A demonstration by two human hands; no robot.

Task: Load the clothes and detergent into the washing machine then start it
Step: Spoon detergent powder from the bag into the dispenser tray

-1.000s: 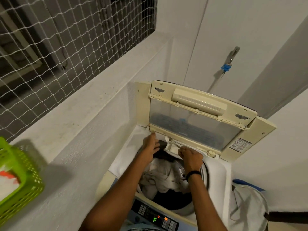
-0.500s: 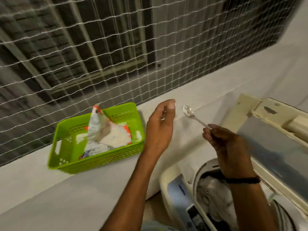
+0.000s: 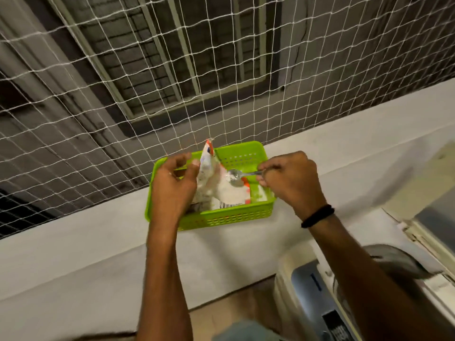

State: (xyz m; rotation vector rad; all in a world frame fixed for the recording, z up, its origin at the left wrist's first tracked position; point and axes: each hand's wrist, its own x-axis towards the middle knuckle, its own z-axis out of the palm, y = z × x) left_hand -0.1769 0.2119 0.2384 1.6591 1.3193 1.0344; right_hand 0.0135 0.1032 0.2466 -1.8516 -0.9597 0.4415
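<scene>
Washing machine (image 3: 304,291) blurred, cut off right; packet (image 3: 229,193) base behind left hand (image 3: 172,190).

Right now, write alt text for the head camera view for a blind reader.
A person's right hand holds a metal spoon over an open detergent packet standing in a green basket on a grey ledge, while the left hand grips the packet's edge. White netting spans the background; a washing machine sits at lower right.
</scene>
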